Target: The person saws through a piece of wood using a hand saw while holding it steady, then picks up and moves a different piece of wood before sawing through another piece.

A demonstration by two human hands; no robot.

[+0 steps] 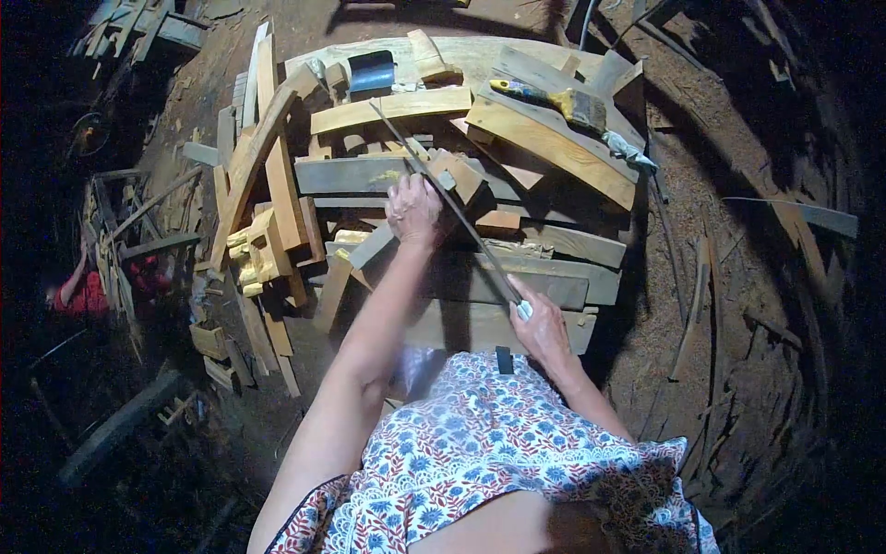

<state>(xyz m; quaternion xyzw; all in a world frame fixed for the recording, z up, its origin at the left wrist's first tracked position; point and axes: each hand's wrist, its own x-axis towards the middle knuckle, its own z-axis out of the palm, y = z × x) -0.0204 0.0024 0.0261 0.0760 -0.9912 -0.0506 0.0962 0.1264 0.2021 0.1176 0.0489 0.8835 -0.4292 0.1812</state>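
Note:
My right hand is closed round the pale handle end of a long thin saw-like blade. The blade appears almost edge-on and slants up and left across the bench; its teeth cannot be made out. Beside the blade, my left hand has its fingers bent down over wood at the end of a grey board. What lies under those fingers is partly hidden. Just right of them, across the blade, is a small wooden block.
Stacked planks cover the bench nearest me. A paintbrush lies at the back right, near a dark curved piece. Long boards lean on the left. Scraps litter the ground. A person in red is at far left.

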